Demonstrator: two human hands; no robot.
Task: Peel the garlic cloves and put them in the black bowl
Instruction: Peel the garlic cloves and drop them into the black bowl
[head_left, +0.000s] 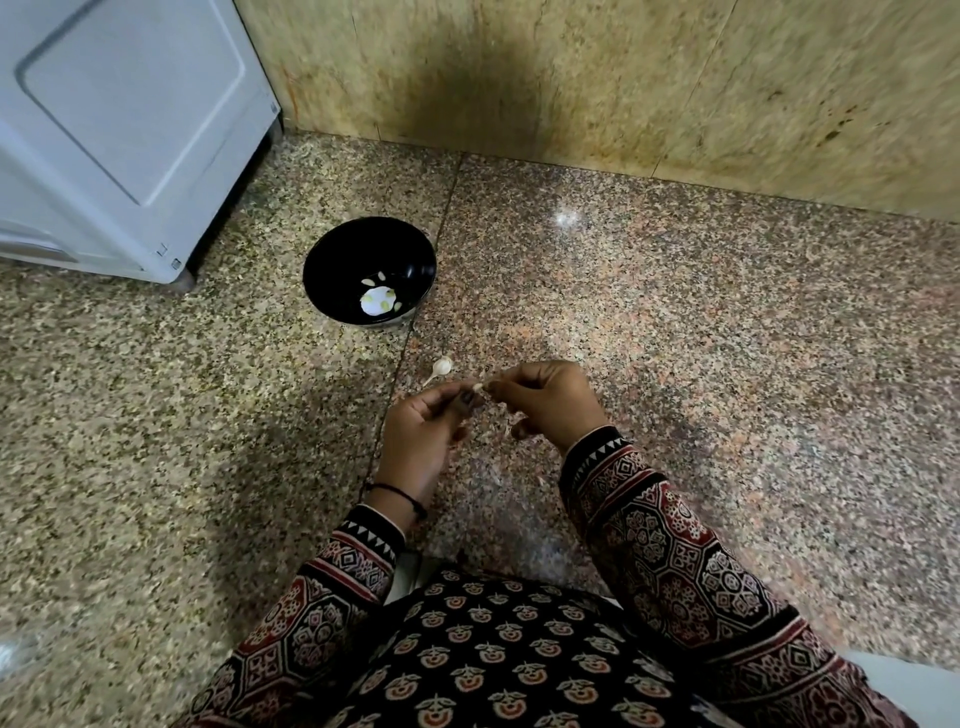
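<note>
1. The left hand (421, 431) and the right hand (545, 400) are close together above the speckled stone floor (675, 338).
2. Both hands pinch one small pale garlic clove (477, 387) with curled fingers and thumbs. It sits between their fingertips.
3. The round black bowl (337, 254) stands on the floor, ahead of the hands and a bit to the left, well apart from them.
4. A few pale peeled cloves (382, 277) lie at the bottom of the bowl, by a bright white patch.
5. A small white bit of garlic with a thin stalk (441, 366) lies on the floor between the bowl and the hands, near the left fingertips.
6. A white box-shaped machine (119, 130) stands at the far left, by a yellow stone wall (623, 78).
7. A thin black thread band (400, 493) goes round the left wrist. Both arms wear dark sleeves with red and white patterns (675, 561).
</note>
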